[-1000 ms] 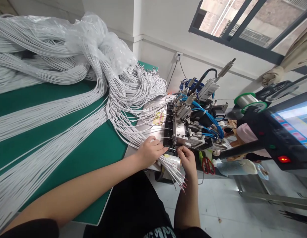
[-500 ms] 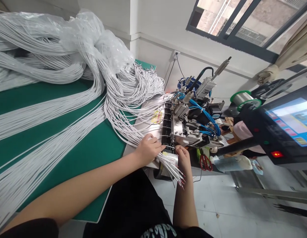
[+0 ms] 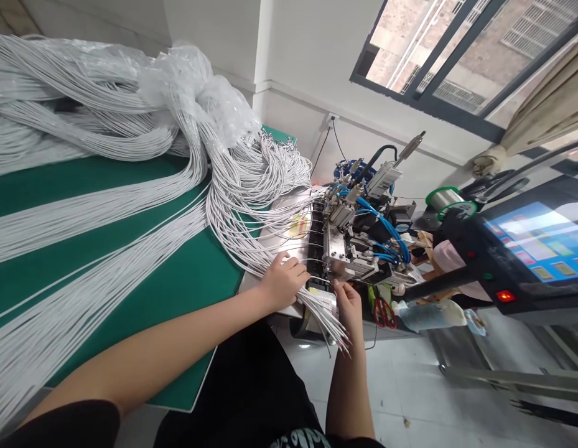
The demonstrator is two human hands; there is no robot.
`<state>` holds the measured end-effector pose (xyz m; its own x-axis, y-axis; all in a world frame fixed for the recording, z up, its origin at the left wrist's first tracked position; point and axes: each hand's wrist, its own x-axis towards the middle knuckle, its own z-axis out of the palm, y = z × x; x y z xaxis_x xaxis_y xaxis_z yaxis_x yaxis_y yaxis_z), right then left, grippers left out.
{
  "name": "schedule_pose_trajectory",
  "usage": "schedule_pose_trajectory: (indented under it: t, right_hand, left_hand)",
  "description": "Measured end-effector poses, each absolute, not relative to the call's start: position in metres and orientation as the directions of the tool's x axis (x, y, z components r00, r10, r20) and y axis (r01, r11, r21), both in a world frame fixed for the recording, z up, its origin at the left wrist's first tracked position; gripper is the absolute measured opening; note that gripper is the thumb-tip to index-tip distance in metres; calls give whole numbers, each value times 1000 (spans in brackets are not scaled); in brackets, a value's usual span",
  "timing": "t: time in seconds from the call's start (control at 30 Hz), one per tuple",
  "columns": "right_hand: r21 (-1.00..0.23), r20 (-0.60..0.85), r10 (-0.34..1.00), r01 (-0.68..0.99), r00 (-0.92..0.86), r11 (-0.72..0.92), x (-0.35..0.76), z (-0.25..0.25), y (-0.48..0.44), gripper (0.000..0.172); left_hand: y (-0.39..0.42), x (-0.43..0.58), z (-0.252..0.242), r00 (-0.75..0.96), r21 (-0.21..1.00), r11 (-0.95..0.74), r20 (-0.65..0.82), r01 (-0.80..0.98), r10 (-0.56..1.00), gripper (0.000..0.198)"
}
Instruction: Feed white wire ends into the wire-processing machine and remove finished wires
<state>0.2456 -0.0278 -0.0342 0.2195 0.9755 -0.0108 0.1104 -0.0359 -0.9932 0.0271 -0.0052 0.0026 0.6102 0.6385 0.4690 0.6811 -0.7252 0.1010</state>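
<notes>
My left hand (image 3: pixel 285 283) is closed over a bundle of white cables (image 3: pixel 323 317), whose loose ends, some with reddish tips, fan out past it toward my right wrist. One single white cable (image 3: pixel 319 279) runs from beside my left fingers to the machine's edge. At that spot the thumb and forefinger of my right hand (image 3: pixel 349 302) are pinched together on its end, which the fingertips mostly hide. Just above both hands is the benchtop machine (image 3: pixel 336 249), with a dark row of slots (image 3: pixel 317 239) along its left side; several separate cables lie across it.
Large bunches of white cable (image 3: pixel 97 124), partly in clear plastic (image 3: pixel 186 78), cover the green table (image 3: pixel 186 298). To the right are red-handled scissors (image 3: pixel 384 313), a plastic bottle (image 3: pixel 431 314), a wire spool (image 3: pixel 450 204) and a touchscreen (image 3: pixel 545 239) on an arm.
The view has shifted slightly, so the scene sits a little differently. Both hands keep nearly the same places at the machine; my right fingertips have drawn closer together.
</notes>
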Motion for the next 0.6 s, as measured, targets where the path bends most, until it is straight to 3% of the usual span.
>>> schedule_pose_trajectory:
  t: [0.17, 0.3, 0.6]
  right_hand:
    - [-978, 96, 969, 201, 227, 49, 255, -24, -34, 38]
    - [-967, 153, 970, 232, 190, 107, 259, -9, -43, 33]
    - [-803, 221, 966, 537, -132, 258, 251, 28, -65, 21]
  left_hand:
    - [-5, 27, 3, 614, 120, -714, 424, 690, 665, 40]
    - [-7, 29, 3, 555, 133, -642, 392, 755, 734, 55]
    - [-11, 30, 9, 536, 129, -626, 404, 769, 741, 66]
